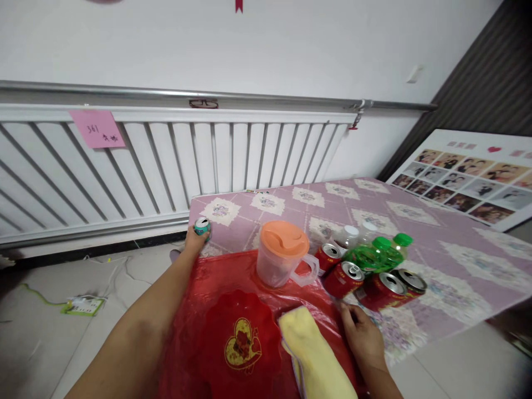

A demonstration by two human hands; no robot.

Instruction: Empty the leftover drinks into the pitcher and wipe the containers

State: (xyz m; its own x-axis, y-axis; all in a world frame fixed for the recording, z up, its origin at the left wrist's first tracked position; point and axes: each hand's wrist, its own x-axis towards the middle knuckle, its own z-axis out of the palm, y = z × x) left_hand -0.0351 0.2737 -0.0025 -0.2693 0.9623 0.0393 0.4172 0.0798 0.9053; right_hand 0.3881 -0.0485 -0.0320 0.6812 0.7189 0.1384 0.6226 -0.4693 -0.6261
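At the table's left edge, my left hand (197,240) is wrapped round a teal drink can (202,228) with an opened top. My right hand (364,336) rests at the right edge of a red plastic sheet (233,271), thumb and forefinger slightly apart, with nothing visible in it. Just beyond its fingertips stand several red drink cans (343,281). Between my arms lie a red scalloped plate (216,327) with a gold heart and a folded yellow cloth (318,354). Behind them stands a clear plastic jug (272,269) with an orange lid (282,238).
Green-capped bottles (380,252) and white-capped clear bottles (348,235) stand behind the cans. A patterned cloth (415,233) covers the table. A white radiator (233,149) runs along the wall. A photo board (469,177) leans at the right, and a power strip (83,305) lies on the floor.
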